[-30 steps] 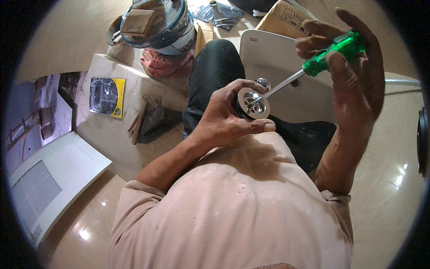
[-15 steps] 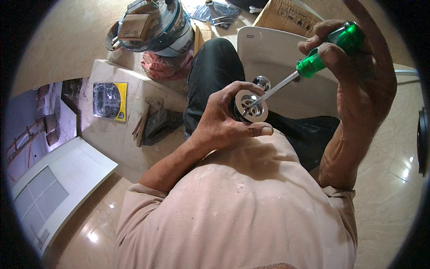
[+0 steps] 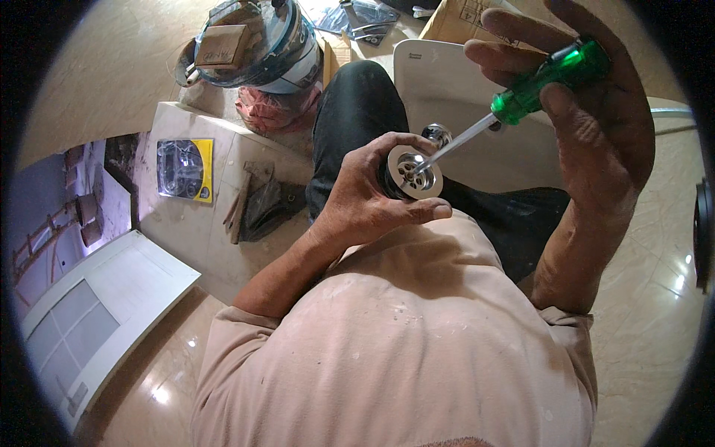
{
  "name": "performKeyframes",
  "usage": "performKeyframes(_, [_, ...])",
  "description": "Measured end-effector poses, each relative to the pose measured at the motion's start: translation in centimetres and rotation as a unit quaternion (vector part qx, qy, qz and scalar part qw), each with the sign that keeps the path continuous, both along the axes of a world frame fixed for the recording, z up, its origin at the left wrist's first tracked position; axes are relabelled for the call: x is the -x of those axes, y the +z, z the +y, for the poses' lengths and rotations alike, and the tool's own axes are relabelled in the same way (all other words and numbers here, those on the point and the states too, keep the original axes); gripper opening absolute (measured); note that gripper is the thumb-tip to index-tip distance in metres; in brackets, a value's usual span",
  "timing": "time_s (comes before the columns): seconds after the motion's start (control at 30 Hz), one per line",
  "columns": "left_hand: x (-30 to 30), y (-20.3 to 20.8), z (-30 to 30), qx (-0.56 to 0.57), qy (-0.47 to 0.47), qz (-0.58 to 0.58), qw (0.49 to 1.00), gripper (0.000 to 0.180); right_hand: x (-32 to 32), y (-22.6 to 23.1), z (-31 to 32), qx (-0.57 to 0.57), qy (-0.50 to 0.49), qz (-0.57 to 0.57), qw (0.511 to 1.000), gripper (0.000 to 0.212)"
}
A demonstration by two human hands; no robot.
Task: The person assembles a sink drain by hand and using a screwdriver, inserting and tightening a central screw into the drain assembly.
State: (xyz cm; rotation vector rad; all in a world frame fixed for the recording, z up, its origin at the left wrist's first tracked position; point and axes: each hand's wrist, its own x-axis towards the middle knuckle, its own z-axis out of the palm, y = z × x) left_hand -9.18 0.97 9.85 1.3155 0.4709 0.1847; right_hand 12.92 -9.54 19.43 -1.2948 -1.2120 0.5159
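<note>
My left hand (image 3: 365,182) is wrapped round a round metal sink drain (image 3: 427,181) with a slotted strainer face and a black underside. The drain's face tilts toward my right hand. A screwdriver (image 3: 520,103) with a clear green handle reaches down to the strainer's middle, its tip among the holes. My right hand (image 3: 596,127) keeps the handle between thumb and palm, several fingers stretched out and lifted off it. Just behind the drain shows a shiny chrome part (image 3: 436,135); the drain hides some of it.
A white washbasin (image 3: 447,82) lies beyond my knee, a cardboard box (image 3: 439,21) behind it. Left of my leg are a dirty bucket (image 3: 298,56), a pink bag (image 3: 272,110), a yellow-edged blister pack (image 3: 185,170) and a hammer (image 3: 242,201) beside a dark plastic bag (image 3: 275,212).
The fingers of my right hand have uncurled from the screwdriver handle and spread. The drain in my left hand has shifted slightly, and the screwdriver tip remains at the strainer.
</note>
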Motion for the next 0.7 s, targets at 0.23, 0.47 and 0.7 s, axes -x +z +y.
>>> performKeyframes(0.23, [-0.1,-0.6,0.0,0.007,-0.022,-0.009,1.0,0.077,-0.5,0.3,-0.8,0.034,-0.044,-0.107,0.993,0.058])
performKeyframes(0.47, [-0.3,-0.8,0.0,0.023,-0.025,-0.007,0.999,0.079,-1.1,-0.1,-1.1,-0.017,0.0,-0.016,1.0,0.059])
performKeyframes(0.7, [-0.5,-0.7,0.1,0.018,-0.023,-0.019,0.999,0.079,-0.4,0.0,-0.7,-0.026,-0.048,-0.045,0.997,0.061])
